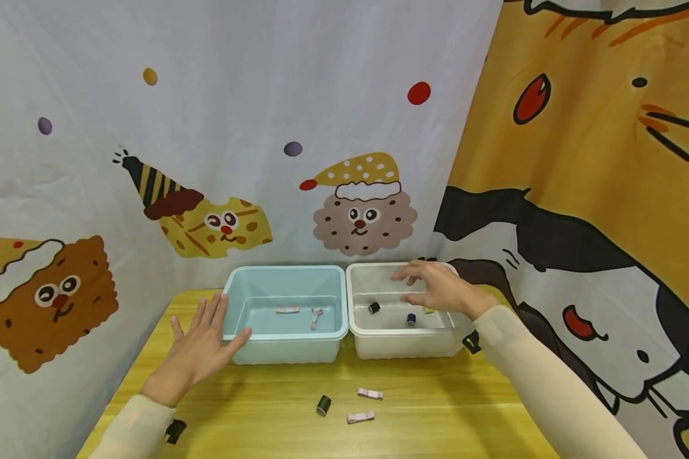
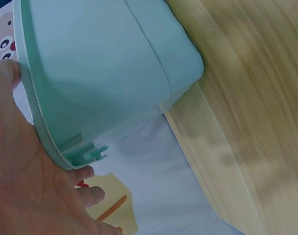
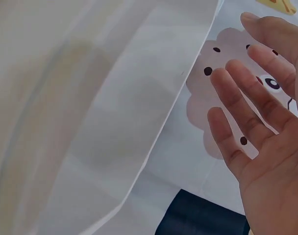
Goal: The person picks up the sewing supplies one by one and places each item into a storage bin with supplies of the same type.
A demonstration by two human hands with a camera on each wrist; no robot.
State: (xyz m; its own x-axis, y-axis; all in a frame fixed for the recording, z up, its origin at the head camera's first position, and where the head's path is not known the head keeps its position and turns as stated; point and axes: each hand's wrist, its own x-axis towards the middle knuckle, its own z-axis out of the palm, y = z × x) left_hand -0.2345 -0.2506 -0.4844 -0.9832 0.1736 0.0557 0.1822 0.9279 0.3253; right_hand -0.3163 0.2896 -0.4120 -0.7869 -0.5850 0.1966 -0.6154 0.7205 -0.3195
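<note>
Spools (image 1: 411, 319) are apparently being sorted into the white bin (image 1: 407, 346); with left hand (image 1: 198, 350) and right hand (image 1: 439, 290) spread, the next move likely calls for pinching the green spool (image 1: 323, 405) on the bench (image 1: 252, 408).

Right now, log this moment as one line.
left hand: open at blue bin | right hand: empty over white bin | on table: dark spool, two pale strips

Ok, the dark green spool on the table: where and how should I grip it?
Probably pinch the dark green spool by its rounded sides, from above: it appears to lie on its side, one end toward the wearer, with the pale strips apart, to its right.
</note>
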